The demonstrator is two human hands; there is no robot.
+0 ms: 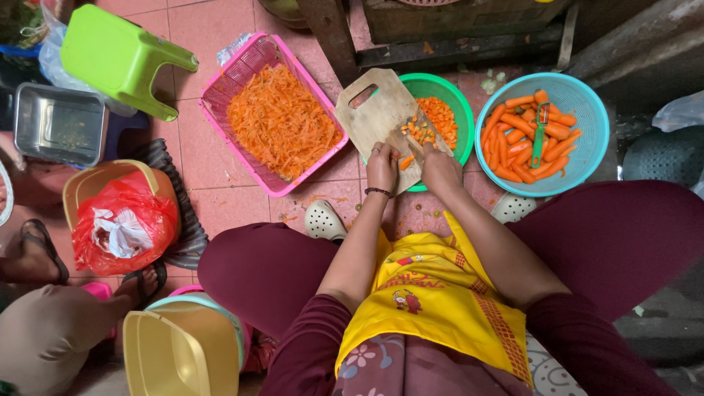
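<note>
Wooden cutting board (374, 110): propped over the green basket (460, 110) on the tiled floor. Carrot piece (406, 161): pinned on the board, left hand (382, 167) fingers clamped on it. Knife (419, 143): gripped in the right hand (440, 170), fingers closed around the handle. Whole peeled carrots (521, 139): held in the blue basket (587, 103).

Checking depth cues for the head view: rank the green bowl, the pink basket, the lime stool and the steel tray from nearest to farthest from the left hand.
From the left hand:
1. Green bowl, just to its right, under the cutting board.
2. Pink basket of shredded carrot, to its left.
3. Lime stool, upper left.
4. Steel tray, far left edge.
</note>
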